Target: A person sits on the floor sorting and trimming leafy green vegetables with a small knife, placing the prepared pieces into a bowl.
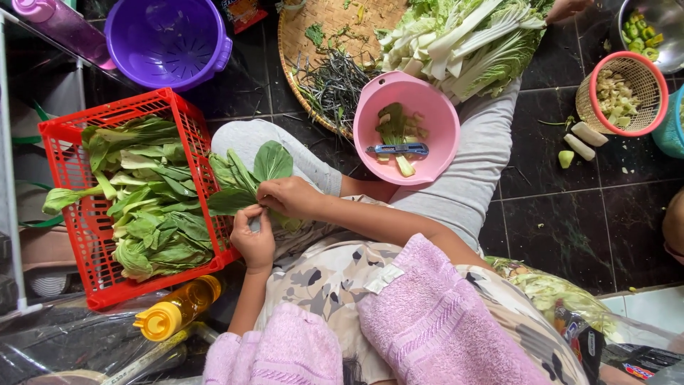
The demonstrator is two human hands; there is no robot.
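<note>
Both hands grip one bok choy over the lap beside the red crate, left hand pinching the stem, right hand on the leaves, so looks like mid-trimming, next probably pulling leaves apart gently.

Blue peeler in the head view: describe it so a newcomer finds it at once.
Start at the person's grey-trousered knees, in the middle of the dark tiled floor. A pink bowl rests there, just below the woven tray of cut greens. The blue peeler lies flat inside it among pale green stem scraps, the only blue, hard-edged thing in the bowl.
</note>
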